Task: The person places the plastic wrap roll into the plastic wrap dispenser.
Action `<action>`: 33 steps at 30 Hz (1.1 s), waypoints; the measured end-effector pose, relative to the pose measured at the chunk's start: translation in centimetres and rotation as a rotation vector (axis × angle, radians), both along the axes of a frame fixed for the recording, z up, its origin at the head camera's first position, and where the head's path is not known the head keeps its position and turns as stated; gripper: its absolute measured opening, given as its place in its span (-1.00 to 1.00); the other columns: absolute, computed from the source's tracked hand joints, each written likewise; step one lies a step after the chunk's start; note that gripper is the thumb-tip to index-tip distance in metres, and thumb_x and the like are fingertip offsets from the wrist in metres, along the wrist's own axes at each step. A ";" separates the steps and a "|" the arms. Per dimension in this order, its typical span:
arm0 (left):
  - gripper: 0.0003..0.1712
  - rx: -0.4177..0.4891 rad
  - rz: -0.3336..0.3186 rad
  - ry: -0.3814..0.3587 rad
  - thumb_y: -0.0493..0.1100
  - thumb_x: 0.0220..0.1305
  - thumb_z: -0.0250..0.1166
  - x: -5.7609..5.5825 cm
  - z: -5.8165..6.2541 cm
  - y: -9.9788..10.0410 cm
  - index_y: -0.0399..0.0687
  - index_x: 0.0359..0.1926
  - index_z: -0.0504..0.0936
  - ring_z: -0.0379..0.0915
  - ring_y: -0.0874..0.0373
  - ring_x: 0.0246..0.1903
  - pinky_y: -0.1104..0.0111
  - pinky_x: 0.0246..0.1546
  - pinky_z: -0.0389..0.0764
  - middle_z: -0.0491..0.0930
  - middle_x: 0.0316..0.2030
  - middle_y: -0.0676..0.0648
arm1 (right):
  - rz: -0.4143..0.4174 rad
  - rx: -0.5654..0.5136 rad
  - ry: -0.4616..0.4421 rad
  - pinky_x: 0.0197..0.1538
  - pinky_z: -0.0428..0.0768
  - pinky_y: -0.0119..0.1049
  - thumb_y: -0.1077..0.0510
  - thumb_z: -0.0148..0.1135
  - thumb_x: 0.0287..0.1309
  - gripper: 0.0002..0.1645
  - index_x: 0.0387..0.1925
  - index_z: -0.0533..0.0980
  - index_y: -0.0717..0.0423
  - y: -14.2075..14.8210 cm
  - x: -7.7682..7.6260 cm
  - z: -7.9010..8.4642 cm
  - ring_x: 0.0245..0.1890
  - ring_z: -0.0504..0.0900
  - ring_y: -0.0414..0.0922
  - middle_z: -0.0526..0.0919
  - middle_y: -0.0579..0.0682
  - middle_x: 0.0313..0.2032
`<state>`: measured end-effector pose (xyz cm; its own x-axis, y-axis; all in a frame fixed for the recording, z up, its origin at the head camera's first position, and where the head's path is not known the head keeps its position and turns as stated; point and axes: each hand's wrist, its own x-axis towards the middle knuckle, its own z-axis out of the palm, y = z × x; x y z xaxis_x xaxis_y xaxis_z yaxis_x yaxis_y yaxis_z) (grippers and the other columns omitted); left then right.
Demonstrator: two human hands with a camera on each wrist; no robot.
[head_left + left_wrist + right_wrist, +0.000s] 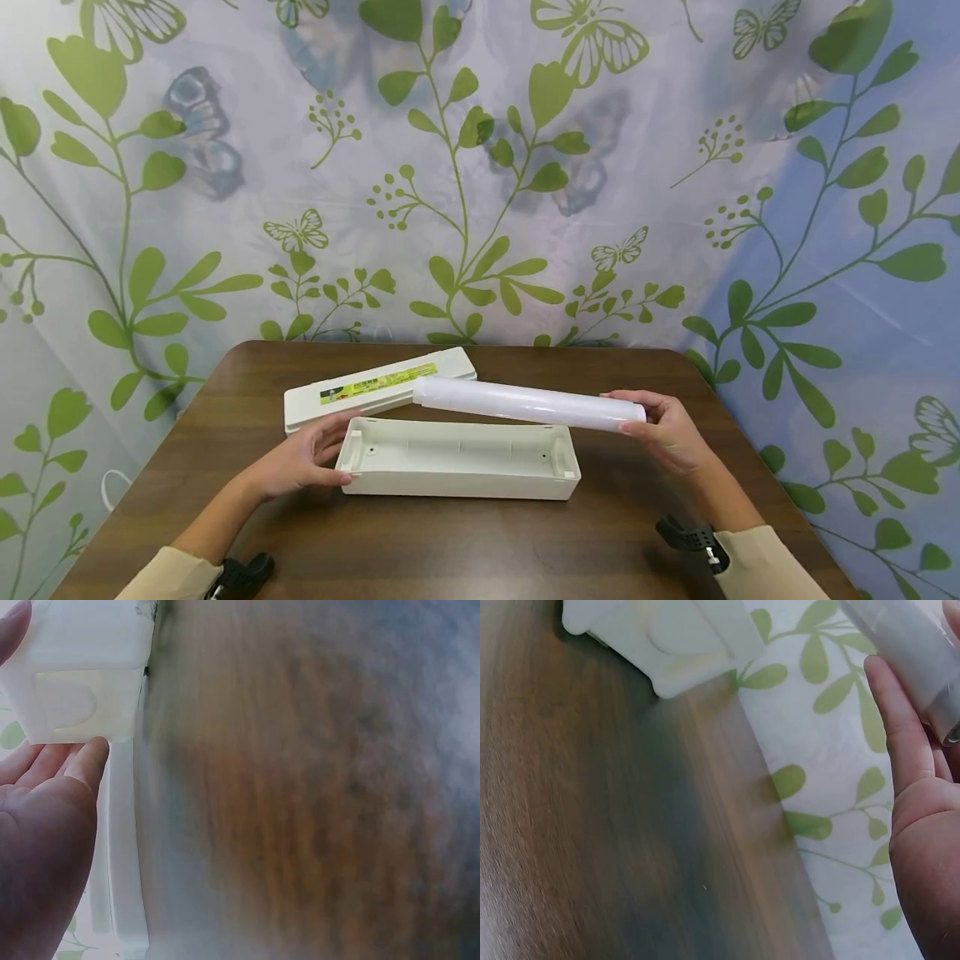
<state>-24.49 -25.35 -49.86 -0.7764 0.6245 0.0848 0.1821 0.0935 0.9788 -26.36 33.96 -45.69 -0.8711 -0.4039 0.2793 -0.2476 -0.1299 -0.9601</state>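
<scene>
A long, off-white plastic box (457,485) stands with its hollow side up on the table. My left hand (303,458) holds its left end, thumb at the front corner and fingers round the back; the left wrist view shows the fingers against the end wall (90,705). My right hand (671,429) grips the right end of a glossy white roll of plastic wrap (525,402), thumb in front and fingers behind. The roll slants above the box's back edge, its left end overlapping the lid in the head view. In the right wrist view the roll (911,652) shows its dark core end.
Behind the box lies its long white lid (442,364), set at an angle, with a yellow-green label (378,383). The brown wooden table (480,546) ends at the back near a hanging cloth (480,208) printed with leaves and butterflies. Dark straps circle both wrists.
</scene>
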 end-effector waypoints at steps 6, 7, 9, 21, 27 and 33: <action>0.09 -0.026 0.010 0.012 -0.38 0.16 0.48 -0.1 -0.2 -0.1 -0.42 0.54 -0.02 0.24 0.33 0.44 0.54 0.23 0.48 0.02 0.51 -0.47 | 0.044 -0.018 -0.001 -0.07 0.74 -0.30 0.59 0.18 0.19 -0.50 0.13 0.61 0.29 -0.9 -0.3 -0.1 -0.03 0.72 -0.18 0.74 -0.05 0.11; 0.10 -0.028 0.009 0.008 -0.38 0.16 0.48 -0.1 -0.1 -0.2 -0.42 0.55 -0.02 0.24 0.32 0.44 0.53 0.23 0.49 0.02 0.51 -0.46 | 0.052 -0.020 -0.001 -0.07 0.74 -0.30 0.59 0.19 0.19 -0.51 0.13 0.62 0.28 -1.1 -0.3 -0.1 -0.03 0.73 -0.17 0.74 -0.05 0.11; 0.10 -0.029 0.008 0.005 -0.38 0.16 0.48 -0.1 -0.1 -0.2 -0.42 0.55 -0.03 0.25 0.29 0.44 0.52 0.22 0.51 0.03 0.51 -0.47 | 0.067 -0.014 0.003 -0.06 0.74 -0.29 0.58 0.20 0.20 -0.52 0.13 0.62 0.29 -1.5 -0.4 -0.2 -0.04 0.73 -0.17 0.74 -0.04 0.11; 0.11 -0.053 0.010 0.018 -0.36 0.15 0.50 0.0 0.2 0.0 -0.39 0.55 -0.01 0.25 0.25 0.45 0.50 0.22 0.52 0.10 0.50 -0.40 | 0.113 -0.039 -0.019 -0.06 0.76 -0.27 0.53 0.27 0.19 -0.55 0.09 0.65 0.21 -4.0 -0.4 -0.7 -0.05 0.75 -0.17 0.75 -0.02 0.10; 0.09 -0.035 -0.003 0.008 -0.37 0.14 0.50 0.1 0.3 0.0 -0.31 0.55 0.04 0.29 0.43 0.39 0.49 0.21 0.53 0.13 0.48 -0.36 | 0.108 -0.026 -0.010 -0.05 0.76 -0.23 0.52 0.29 0.18 -0.56 0.09 0.65 0.23 -5.0 -0.2 -0.6 -0.05 0.75 -0.15 0.75 -0.02 0.10; 0.06 -0.018 -0.019 0.005 -0.39 0.15 0.48 0.1 0.3 0.0 -0.23 0.55 0.06 0.32 0.50 0.35 0.42 0.17 0.59 0.14 0.47 -0.38 | 0.109 -0.020 0.002 -0.06 0.76 -0.19 0.52 0.32 0.15 -0.56 0.08 0.65 0.25 -5.8 0.0 -0.8 -0.08 0.76 -0.14 0.75 -0.02 0.09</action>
